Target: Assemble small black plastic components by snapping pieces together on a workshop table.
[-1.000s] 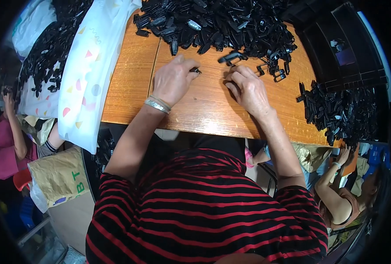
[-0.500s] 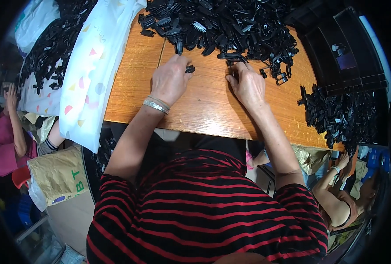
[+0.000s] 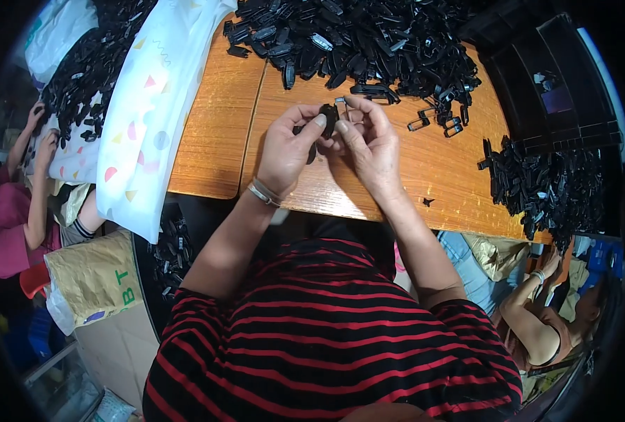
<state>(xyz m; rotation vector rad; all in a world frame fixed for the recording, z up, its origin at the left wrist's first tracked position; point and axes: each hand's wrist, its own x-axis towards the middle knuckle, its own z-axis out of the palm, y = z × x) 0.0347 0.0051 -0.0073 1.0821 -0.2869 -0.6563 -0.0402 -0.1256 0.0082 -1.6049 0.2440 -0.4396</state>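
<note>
Head: L hand (image 3: 284,149) has blk part (image 3: 329,122), open tbl (image 3: 215,137) twd nr edge (image 3: 203,194).

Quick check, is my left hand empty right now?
No, the left hand pinches a small black plastic piece between its thumb and fingers above the wooden table.

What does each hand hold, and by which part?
Left hand: a black piece, pinched at its left edge. Right hand: a thin frame, gripped near its right side; exact contact unclear.
</note>
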